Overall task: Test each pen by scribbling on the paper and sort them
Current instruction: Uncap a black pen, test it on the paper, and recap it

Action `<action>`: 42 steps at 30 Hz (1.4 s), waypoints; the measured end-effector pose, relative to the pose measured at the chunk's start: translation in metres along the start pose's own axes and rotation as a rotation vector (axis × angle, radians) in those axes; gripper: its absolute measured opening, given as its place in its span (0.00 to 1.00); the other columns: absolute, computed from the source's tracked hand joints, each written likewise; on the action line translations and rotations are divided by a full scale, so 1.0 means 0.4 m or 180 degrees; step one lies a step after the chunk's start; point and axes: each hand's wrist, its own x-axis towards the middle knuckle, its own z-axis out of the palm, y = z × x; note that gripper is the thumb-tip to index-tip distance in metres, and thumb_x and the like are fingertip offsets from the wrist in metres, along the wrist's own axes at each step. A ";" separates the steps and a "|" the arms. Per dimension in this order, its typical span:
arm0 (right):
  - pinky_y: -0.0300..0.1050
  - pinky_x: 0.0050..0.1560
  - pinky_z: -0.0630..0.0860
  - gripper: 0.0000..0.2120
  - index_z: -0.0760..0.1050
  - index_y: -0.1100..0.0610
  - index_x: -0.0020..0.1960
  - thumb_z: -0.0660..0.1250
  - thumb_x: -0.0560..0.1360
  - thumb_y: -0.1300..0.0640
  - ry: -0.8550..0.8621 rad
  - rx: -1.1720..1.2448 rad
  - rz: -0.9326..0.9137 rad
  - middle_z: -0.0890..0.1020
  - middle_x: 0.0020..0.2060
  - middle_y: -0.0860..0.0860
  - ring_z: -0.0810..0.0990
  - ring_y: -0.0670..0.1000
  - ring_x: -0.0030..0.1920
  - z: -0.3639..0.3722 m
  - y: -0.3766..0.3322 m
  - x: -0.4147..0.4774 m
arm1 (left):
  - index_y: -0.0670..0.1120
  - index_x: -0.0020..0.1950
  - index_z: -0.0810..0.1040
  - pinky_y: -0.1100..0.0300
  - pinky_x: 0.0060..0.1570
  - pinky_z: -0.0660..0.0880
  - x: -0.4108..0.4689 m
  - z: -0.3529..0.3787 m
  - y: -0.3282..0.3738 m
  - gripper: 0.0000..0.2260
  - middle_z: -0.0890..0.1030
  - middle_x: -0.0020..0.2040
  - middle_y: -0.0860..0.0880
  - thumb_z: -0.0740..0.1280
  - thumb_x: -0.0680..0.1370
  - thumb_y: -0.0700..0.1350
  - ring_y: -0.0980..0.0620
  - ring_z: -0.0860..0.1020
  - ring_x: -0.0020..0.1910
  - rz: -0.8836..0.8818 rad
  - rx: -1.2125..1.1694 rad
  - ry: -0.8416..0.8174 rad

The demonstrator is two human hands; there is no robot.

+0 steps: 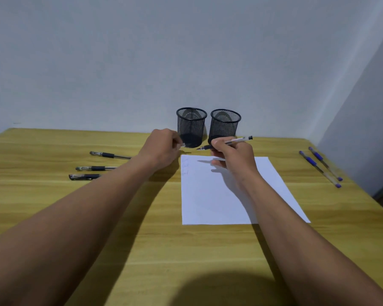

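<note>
The right grip [230, 155], over the paper's [219, 195] far edge, holds a black pen [237, 140], tip toward the left grip [161, 149], whose curled fingers pinch a small clear piece [183, 145].

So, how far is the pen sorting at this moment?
Three faint scribbles on the paper suggest some testing is done, yet both mesh cups look empty. In hand: the right grip holds an uncapped pen above the paper; the left grip seems to pinch its cap. Left: three black pens and two blue pens lie on the table.
</note>
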 end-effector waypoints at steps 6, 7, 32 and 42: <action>0.41 0.40 0.83 0.02 0.81 0.56 0.46 0.73 0.77 0.59 -0.0009 0.0558 0.0067 0.85 0.42 0.54 0.84 0.48 0.42 -0.017 -0.049 -0.031 | 0.48 0.49 0.85 0.77 0.39 0.68 -0.051 -0.064 0.082 0.05 0.84 0.42 0.53 0.70 0.76 0.41 0.57 0.81 0.42 0.0178 -0.0755 0.0080; 0.41 0.39 0.83 0.02 0.81 0.56 0.46 0.73 0.77 0.59 -0.0035 0.0559 0.0059 0.85 0.42 0.54 0.84 0.48 0.42 -0.022 -0.060 -0.039 | 0.48 0.48 0.85 0.78 0.38 0.68 -0.059 -0.074 0.092 0.05 0.84 0.41 0.53 0.71 0.76 0.41 0.57 0.81 0.42 0.0191 -0.0838 0.0083; 0.36 0.37 0.80 0.06 0.81 0.57 0.40 0.74 0.76 0.62 -0.0235 0.1030 -0.0040 0.79 0.32 0.49 0.79 0.45 0.34 -0.093 -0.130 -0.166 | 0.40 0.46 0.84 0.66 0.43 0.78 -0.171 -0.104 0.259 0.05 0.83 0.37 0.45 0.70 0.76 0.33 0.54 0.82 0.37 -0.0345 -0.3216 -0.0059; 0.37 0.36 0.80 0.05 0.81 0.58 0.41 0.74 0.76 0.62 -0.0199 0.0742 -0.0204 0.79 0.30 0.48 0.78 0.45 0.33 -0.101 -0.139 -0.171 | 0.43 0.45 0.84 0.62 0.49 0.81 -0.177 -0.092 0.272 0.06 0.83 0.38 0.45 0.70 0.76 0.34 0.52 0.82 0.38 -0.0412 -0.3127 0.0048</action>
